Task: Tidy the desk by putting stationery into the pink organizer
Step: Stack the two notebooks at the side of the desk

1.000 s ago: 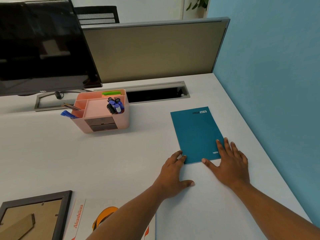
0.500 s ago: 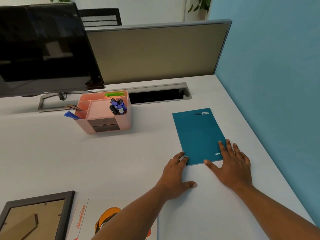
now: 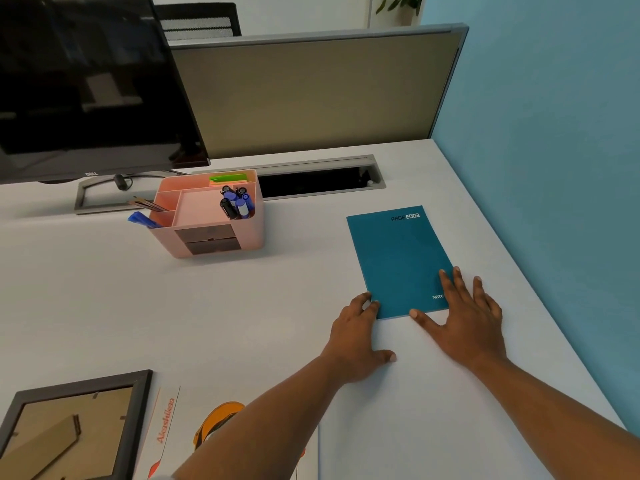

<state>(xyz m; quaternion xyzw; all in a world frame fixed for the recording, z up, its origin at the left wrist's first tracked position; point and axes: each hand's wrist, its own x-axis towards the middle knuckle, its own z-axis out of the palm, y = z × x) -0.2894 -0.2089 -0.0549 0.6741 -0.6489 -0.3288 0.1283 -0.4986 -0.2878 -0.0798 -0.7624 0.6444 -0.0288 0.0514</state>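
Both hands lie flat and relaxed on the white table, gripping nothing. The left hand has its straight fingers touching the near left corner of the teal notebook, with the thumb splayed out on the table. The right hand, fingers spread, rests its fingertips on the notebook's near right corner, its thumb tip against the near edge. The pink organizer stands well to the left of the notebook and a little farther back, with pens upright in its right compartment.
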